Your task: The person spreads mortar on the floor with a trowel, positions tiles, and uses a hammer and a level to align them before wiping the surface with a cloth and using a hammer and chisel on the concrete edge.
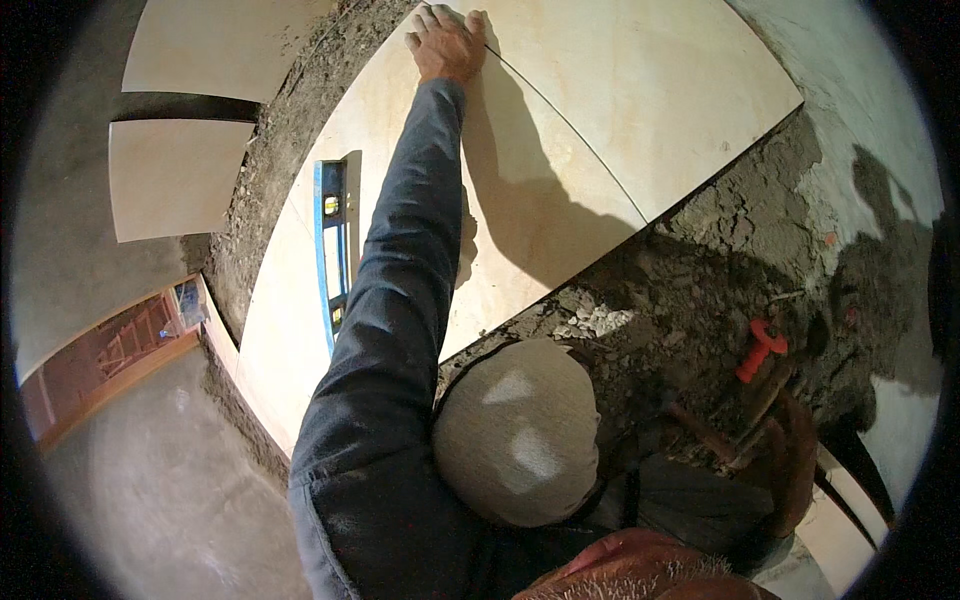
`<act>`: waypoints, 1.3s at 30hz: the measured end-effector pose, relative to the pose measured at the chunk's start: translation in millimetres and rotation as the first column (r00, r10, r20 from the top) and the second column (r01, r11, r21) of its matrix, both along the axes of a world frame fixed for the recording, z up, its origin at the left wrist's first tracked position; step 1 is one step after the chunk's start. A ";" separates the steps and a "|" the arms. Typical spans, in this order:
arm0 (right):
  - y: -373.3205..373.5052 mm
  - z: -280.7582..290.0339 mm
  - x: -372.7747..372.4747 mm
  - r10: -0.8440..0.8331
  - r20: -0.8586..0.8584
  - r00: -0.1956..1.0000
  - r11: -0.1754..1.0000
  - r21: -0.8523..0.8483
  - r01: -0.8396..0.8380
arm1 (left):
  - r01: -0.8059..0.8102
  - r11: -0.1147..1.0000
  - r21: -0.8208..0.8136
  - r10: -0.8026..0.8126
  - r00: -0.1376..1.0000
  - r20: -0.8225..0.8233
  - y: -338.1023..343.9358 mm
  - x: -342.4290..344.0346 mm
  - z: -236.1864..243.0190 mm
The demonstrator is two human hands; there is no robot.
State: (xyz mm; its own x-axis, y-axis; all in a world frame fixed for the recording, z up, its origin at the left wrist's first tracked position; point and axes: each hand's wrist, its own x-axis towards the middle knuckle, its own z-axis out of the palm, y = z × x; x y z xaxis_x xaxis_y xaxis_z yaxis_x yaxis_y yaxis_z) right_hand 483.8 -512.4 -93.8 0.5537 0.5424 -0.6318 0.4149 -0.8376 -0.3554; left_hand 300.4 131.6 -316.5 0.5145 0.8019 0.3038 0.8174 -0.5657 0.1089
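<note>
My left hand (446, 45) lies with fingers apart on a large cream floor tile (560, 90), at the upper edge beside a joint, with the arm stretched across the tiles. A blue spirit level (327, 245) lies left of that arm. My right hand (790, 440) is low at the right, in shadow among handled tools over rough mortar; its fingers and any grip are unclear. A red-handled tool (760, 350) lies on the mortar just above it. My bent knee (515, 430) is below the tiles.
Rough mortar (700, 240) borders the tiles, beside a pale wall (840, 90) at right. Loose tiles (180, 175) lie at upper left on grey concrete (150, 490), near a long framed panel (110, 350) with a reddish surface. More tile pieces (830, 520) are at lower right.
</note>
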 end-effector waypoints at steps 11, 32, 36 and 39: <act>2.9 -13.5 3.5 0.009 -0.057 0.998 0.998 -0.054 -0.012 | 0.231 0.973 -0.001 -0.227 0.958 -0.173 -28.4 -7.7 26.5; 41.1 13.3 -9.9 -0.053 0.005 0.999 0.999 0.000 0.053 | 0.659 0.685 -0.309 -0.725 0.658 -0.202 179.3 66.2 -39.7; 23.5 -6.6 9.3 -0.118 -0.080 0.990 0.992 0.042 0.122 | 0.407 0.324 -0.854 -0.324 0.896 0.304 218.8 57.0 -47.1; 32.0 -6.2 10.0 -0.150 -0.069 0.986 0.986 0.066 0.154 | 0.477 0.337 -0.812 -0.382 0.857 0.345 232.0 33.8 -38.8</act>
State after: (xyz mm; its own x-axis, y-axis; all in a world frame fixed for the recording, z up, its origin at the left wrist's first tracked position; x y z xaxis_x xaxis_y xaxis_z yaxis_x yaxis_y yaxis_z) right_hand 493.8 -480.3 -100.0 0.5928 0.4996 -0.6316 0.2593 -0.8609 -0.4376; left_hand 334.2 363.6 -355.3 0.8823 0.3348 -0.3307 0.4523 -0.4091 0.7925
